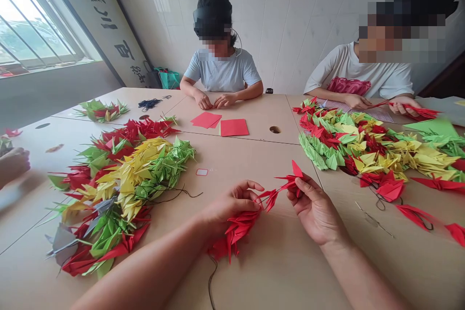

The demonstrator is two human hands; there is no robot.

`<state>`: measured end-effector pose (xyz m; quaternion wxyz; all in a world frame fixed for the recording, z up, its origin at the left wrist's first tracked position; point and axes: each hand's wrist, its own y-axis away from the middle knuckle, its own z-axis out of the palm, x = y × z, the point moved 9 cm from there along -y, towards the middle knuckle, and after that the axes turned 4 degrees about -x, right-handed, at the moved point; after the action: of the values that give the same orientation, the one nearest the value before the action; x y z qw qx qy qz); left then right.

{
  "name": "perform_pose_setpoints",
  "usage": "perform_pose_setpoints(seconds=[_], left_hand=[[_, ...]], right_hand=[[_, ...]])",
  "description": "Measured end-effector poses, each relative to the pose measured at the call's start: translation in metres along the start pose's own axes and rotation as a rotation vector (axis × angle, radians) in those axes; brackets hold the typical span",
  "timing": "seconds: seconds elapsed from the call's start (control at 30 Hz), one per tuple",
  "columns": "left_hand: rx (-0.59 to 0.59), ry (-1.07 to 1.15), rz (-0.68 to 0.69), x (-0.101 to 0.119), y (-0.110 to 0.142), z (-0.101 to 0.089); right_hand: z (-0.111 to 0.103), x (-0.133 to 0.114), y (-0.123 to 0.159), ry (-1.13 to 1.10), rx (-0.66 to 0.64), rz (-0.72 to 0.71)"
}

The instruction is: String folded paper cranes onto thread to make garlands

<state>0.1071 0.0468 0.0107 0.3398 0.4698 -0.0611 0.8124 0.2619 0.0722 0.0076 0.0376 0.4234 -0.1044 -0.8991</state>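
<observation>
My left hand pinches a string of red origami cranes near its upper end, and the lower cranes hang in a bunch below it. My right hand grips a red paper crane on the same string, a short gap from my left fingers. A dark thread trails from the bunch toward the table's near edge. Both hands are raised slightly above the tan table.
Large heaps of red, yellow and green paper cranes lie left, with more right. Red paper squares lie ahead. A person across and another at right work at the table.
</observation>
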Motion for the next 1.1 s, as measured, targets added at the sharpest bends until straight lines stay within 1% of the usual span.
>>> perform_pose_setpoints(seconds=[0.07, 0.13, 0.3, 0.4, 0.5, 0.57, 0.7, 0.8, 0.93, 1.1], left_hand=[[-0.016, 0.014, 0.002, -0.001, -0.001, -0.001], [-0.034, 0.021, 0.002, -0.001, -0.001, 0.000], [-0.031, 0.062, 0.016, -0.003, -0.002, 0.000], [-0.005, 0.061, 0.037, -0.002, -0.002, -0.001], [0.005, 0.037, 0.044, -0.002, -0.002, -0.001], [0.004, 0.021, 0.045, -0.001, -0.001, 0.000], [-0.002, -0.004, 0.027, -0.001, -0.001, -0.001], [-0.016, 0.003, 0.011, -0.002, -0.001, -0.001], [-0.018, 0.042, -0.002, -0.001, 0.000, 0.001], [0.040, 0.107, -0.074, -0.005, 0.001, 0.001]], right_hand=[[0.000, -0.001, 0.000, 0.012, -0.005, -0.007], [0.005, 0.000, 0.001, 0.044, -0.049, 0.005], [0.029, 0.014, 0.013, 0.182, -0.262, 0.095], [0.036, 0.027, 0.021, 0.234, -0.329, 0.178], [0.033, 0.031, 0.022, 0.276, -0.305, 0.195], [0.028, 0.031, 0.020, 0.277, -0.254, 0.191], [0.016, 0.025, 0.012, 0.198, -0.132, 0.159], [0.010, 0.022, 0.007, 0.150, -0.075, 0.124], [0.007, 0.018, 0.004, 0.129, -0.054, 0.080], [0.005, 0.009, 0.003, 0.130, -0.053, 0.016]])
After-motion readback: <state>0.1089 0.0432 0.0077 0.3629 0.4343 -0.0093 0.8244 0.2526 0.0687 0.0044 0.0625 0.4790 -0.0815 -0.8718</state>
